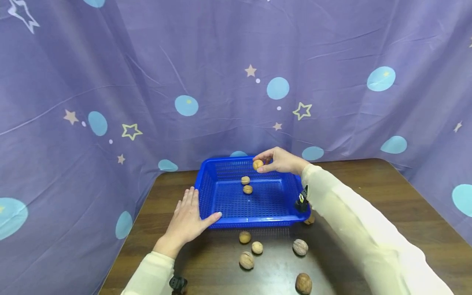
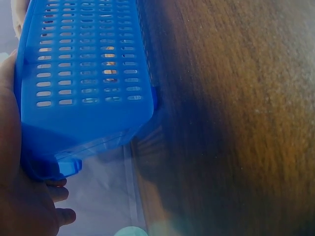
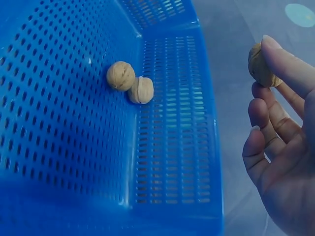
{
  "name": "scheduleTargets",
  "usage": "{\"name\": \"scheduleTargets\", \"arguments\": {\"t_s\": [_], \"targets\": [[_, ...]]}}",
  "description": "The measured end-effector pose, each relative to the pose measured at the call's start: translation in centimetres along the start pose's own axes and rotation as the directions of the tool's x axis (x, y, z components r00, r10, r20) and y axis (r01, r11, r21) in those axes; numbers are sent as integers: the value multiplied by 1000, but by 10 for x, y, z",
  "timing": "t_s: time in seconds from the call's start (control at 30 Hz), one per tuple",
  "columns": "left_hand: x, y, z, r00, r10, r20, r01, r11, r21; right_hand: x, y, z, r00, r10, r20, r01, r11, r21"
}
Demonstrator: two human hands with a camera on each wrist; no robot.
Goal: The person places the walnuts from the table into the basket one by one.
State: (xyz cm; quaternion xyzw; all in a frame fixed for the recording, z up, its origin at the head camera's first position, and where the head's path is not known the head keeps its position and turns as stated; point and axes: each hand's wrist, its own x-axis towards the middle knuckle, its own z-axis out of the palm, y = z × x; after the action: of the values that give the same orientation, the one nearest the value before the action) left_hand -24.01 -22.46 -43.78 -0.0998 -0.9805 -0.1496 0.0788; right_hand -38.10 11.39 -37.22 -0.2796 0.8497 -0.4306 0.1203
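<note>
A blue plastic basket with slotted walls stands on the table. Above its far right part, my right hand pinches a walnut between thumb and fingers. The right wrist view shows this walnut at the fingertips, higher than the rim. Two walnuts lie on the basket floor: one walnut touches the other walnut near the far wall. At the left front corner, my left hand rests against the basket with straight fingers along its side and the thumb over the near rim.
In front of the basket, several loose walnuts lie on the wooden table, among them a dark walnut and a paler walnut. Another walnut sits by the basket's right front corner. A purple curtain hangs behind.
</note>
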Motion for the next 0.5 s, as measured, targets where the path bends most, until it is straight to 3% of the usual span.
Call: {"name": "scheduleTargets", "arguments": {"t_s": [0.33, 0.5], "targets": [[0, -1, 0, 1000, 1, -17, -1, 1000, 20, 30, 20, 18, 996, 85, -17, -85, 996, 27], [-1, 0, 3, 1000, 10, -24, -9, 1000, 18, 36, 34, 26, 991, 135, 1, -135, 990, -38]]}}
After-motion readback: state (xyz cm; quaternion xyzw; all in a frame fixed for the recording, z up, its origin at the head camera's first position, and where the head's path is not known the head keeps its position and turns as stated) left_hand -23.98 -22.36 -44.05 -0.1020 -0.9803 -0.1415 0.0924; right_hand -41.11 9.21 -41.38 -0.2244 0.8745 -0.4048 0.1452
